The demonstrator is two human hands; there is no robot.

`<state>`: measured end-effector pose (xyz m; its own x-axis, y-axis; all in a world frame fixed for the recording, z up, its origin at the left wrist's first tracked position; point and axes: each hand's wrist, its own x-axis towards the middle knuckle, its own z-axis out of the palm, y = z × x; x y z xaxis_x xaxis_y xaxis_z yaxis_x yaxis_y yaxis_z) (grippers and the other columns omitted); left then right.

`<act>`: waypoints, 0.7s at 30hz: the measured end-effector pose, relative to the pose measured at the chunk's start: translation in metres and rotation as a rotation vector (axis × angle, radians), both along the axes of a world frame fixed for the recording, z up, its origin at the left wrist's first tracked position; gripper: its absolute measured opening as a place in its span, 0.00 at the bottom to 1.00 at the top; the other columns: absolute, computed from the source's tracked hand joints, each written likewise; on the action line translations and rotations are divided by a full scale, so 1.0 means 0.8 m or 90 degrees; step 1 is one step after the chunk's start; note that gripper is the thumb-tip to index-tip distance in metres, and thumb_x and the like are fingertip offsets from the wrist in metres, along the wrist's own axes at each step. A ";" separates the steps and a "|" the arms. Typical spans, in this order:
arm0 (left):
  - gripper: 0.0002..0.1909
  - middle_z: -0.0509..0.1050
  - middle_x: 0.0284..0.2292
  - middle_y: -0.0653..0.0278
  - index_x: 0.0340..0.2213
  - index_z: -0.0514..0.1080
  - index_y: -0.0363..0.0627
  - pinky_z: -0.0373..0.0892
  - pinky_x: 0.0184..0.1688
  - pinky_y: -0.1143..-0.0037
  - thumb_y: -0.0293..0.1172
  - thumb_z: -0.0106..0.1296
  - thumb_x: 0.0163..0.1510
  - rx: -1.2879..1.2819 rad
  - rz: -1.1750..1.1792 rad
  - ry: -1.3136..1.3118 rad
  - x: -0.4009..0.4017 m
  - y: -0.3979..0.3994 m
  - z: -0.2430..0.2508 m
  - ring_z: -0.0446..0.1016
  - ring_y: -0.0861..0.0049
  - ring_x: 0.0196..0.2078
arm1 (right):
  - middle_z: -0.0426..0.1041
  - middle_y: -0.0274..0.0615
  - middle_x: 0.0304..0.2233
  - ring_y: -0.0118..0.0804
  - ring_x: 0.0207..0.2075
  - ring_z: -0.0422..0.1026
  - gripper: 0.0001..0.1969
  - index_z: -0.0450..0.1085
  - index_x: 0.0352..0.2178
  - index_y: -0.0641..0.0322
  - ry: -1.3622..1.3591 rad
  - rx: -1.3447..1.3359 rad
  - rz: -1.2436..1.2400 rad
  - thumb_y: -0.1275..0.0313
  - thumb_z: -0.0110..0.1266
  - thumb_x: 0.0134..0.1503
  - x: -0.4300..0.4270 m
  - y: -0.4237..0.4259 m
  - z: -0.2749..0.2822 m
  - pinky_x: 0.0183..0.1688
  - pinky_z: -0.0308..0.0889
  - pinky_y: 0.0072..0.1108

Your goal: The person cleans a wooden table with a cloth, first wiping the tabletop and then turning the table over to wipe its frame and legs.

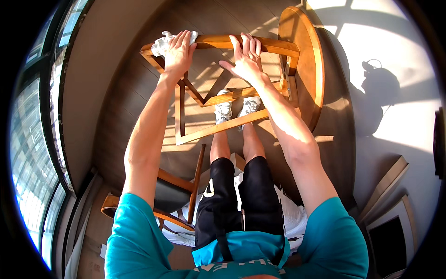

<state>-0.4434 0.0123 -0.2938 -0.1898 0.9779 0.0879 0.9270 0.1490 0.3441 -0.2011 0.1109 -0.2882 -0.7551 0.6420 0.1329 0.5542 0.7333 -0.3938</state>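
A wooden table with a round top (302, 66) lies tipped on its side, its angular leg frame (223, 129) reaching left over the floor. Under my left hand (179, 54) is a crumpled white cloth or tissue (161, 46), pressed around the far bar close to its left corner. My right hand (246, 57) lays its fingers over the same far bar (212, 42), nearer the tabletop, with the thumb held apart. The undersides of my fingers are hidden in both cases.
My shoes (223, 106) stand on the wood floor (129, 104) beneath the leg frame. A wooden chair with a dark seat (172, 195) is close on my left. Windows (28, 139) line the left side; a white wall (411, 115) and leaning frames (385, 186) are right. White fabric (291, 209) lies behind my legs.
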 end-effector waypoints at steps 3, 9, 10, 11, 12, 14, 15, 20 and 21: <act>0.23 0.71 0.56 0.51 0.55 0.68 0.34 0.58 0.65 0.63 0.33 0.48 0.61 0.039 -0.035 -0.042 0.082 0.042 0.004 0.66 0.60 0.61 | 0.60 0.67 0.55 0.62 0.60 0.58 0.49 0.56 0.61 0.67 0.005 -0.001 0.003 0.47 0.66 0.45 -0.009 -0.001 0.012 0.62 0.49 0.51; 0.24 0.72 0.56 0.53 0.54 0.69 0.36 0.61 0.63 0.68 0.33 0.47 0.57 -0.007 -0.112 -0.119 0.182 0.099 0.015 0.68 0.62 0.59 | 0.56 0.56 0.63 0.57 0.65 0.56 0.50 0.49 0.64 0.71 0.183 -0.134 -0.126 0.75 0.69 0.42 0.043 -0.010 0.038 0.68 0.49 0.47; 0.25 0.71 0.56 0.54 0.55 0.69 0.36 0.60 0.64 0.68 0.33 0.47 0.57 -0.021 -0.102 -0.116 0.181 0.094 0.014 0.68 0.62 0.60 | 0.55 0.55 0.65 0.57 0.66 0.54 0.51 0.49 0.65 0.71 0.178 -0.169 -0.107 0.78 0.70 0.40 0.051 -0.016 0.046 0.68 0.50 0.47; 0.25 0.71 0.57 0.55 0.56 0.68 0.38 0.60 0.65 0.69 0.33 0.47 0.58 -0.031 -0.091 -0.140 0.188 0.100 0.022 0.67 0.64 0.61 | 0.52 0.57 0.66 0.58 0.68 0.51 0.55 0.48 0.65 0.71 0.172 -0.161 -0.107 0.80 0.72 0.36 0.062 -0.017 0.045 0.68 0.50 0.45; 0.24 0.70 0.58 0.57 0.57 0.68 0.39 0.60 0.65 0.68 0.33 0.46 0.60 -0.043 -0.090 -0.137 0.189 0.096 0.024 0.67 0.66 0.61 | 0.52 0.57 0.67 0.59 0.68 0.49 0.52 0.49 0.65 0.69 0.196 -0.194 -0.121 0.81 0.70 0.39 0.064 -0.027 0.048 0.69 0.50 0.41; 0.21 0.72 0.56 0.56 0.55 0.70 0.40 0.62 0.63 0.67 0.31 0.46 0.61 0.000 -0.086 -0.174 0.187 0.088 0.034 0.69 0.65 0.60 | 0.53 0.59 0.66 0.60 0.67 0.53 0.47 0.50 0.65 0.70 0.200 -0.196 -0.171 0.83 0.65 0.44 0.066 -0.042 0.050 0.67 0.54 0.37; 0.21 0.72 0.56 0.56 0.55 0.70 0.40 0.62 0.63 0.67 0.31 0.46 0.61 0.001 -0.090 -0.175 0.189 0.084 0.041 0.69 0.65 0.60 | 0.53 0.59 0.66 0.60 0.67 0.53 0.47 0.50 0.65 0.70 0.200 -0.194 -0.175 0.83 0.65 0.44 0.066 -0.051 0.051 0.67 0.54 0.37; 0.16 0.77 0.42 0.43 0.50 0.73 0.41 0.70 0.47 0.63 0.33 0.45 0.64 -0.037 0.153 -0.477 0.222 0.003 0.063 0.75 0.51 0.46 | 0.64 0.63 0.56 0.65 0.57 0.65 0.36 0.54 0.61 0.69 0.275 -0.414 -0.205 0.86 0.56 0.51 0.058 -0.107 0.078 0.55 0.67 0.39; 0.16 0.76 0.38 0.42 0.49 0.73 0.40 0.70 0.43 0.64 0.34 0.45 0.65 -0.061 0.215 -0.546 0.228 -0.012 0.068 0.75 0.50 0.41 | 0.65 0.63 0.54 0.65 0.54 0.66 0.36 0.55 0.61 0.68 0.312 -0.393 -0.222 0.87 0.55 0.50 0.053 -0.126 0.084 0.53 0.67 0.39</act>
